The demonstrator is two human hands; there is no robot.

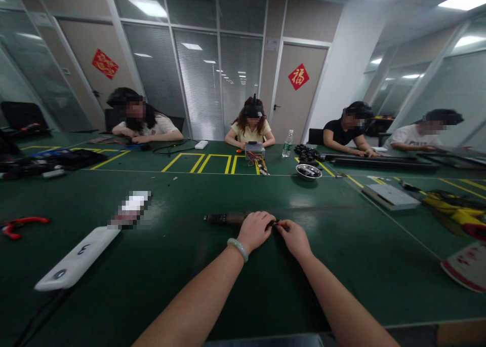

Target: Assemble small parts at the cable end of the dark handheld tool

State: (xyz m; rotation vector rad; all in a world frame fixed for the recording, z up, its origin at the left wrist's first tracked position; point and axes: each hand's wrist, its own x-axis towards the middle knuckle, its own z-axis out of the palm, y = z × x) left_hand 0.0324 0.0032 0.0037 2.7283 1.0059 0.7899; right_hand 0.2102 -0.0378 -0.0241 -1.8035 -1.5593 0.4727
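Note:
A dark, slim electric screwdriver (225, 219) lies across the green table in front of me, its metal tip pointing left. My left hand (257, 230) is wrapped over the rear part of its body, with a pale bangle on the wrist. At the right end of the tool, my right hand (294, 239) pinches with thumb and forefinger. Between the fingertips of both hands are small dark parts with a brassy glint, too small to name. A dark cable seems to run down beside my right forearm, largely hidden by it.
A white power strip (76, 261) and red-handled pliers (26, 221) lie to the left. Further off are a metal bowl (309, 171), a water bottle (287, 145) and a flat grey box (391, 196). A white tub (468, 267) stands at right. Several people work across the table.

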